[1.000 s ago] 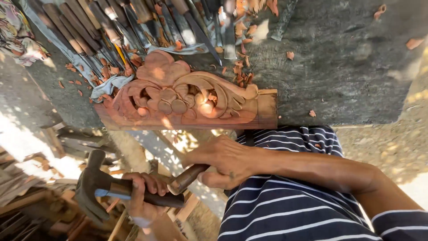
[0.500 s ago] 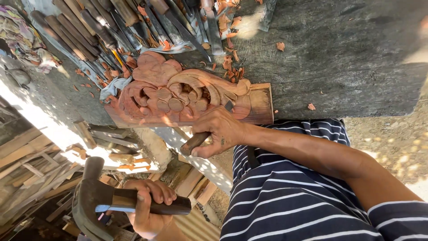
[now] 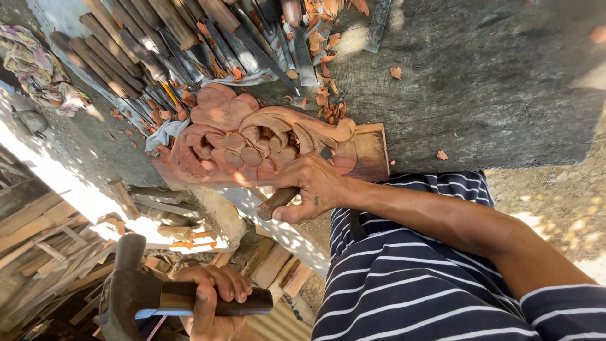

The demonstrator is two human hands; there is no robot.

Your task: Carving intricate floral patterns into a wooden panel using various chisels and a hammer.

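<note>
My right hand [image 3: 315, 186] grips a wooden-handled chisel [image 3: 278, 201], its blade end set against the near edge of a reddish carved wood panel [image 3: 252, 142] with leaf and scroll shapes. The panel lies at the edge of a rough grey bench [image 3: 492, 82]. My left hand [image 3: 211, 297] is lower left, off the bench, closed round the dark handle of a heavy mallet [image 3: 136, 293] whose head points left. The chisel's tip is hidden behind my fingers.
Several wooden-handled chisels [image 3: 145, 44] lie in a row on the bench beyond the panel, among reddish wood chips [image 3: 325, 101]. A crumpled rag [image 3: 35, 66] sits at the far left. Scrap wood pieces [image 3: 158, 215] lie on the ground below. My striped shirt [image 3: 429, 271] fills the lower right.
My right hand has carried the chisel from beside the mallet up to the carved panel's near edge. The left hand with the mallet has stayed low and drawn apart from it.
</note>
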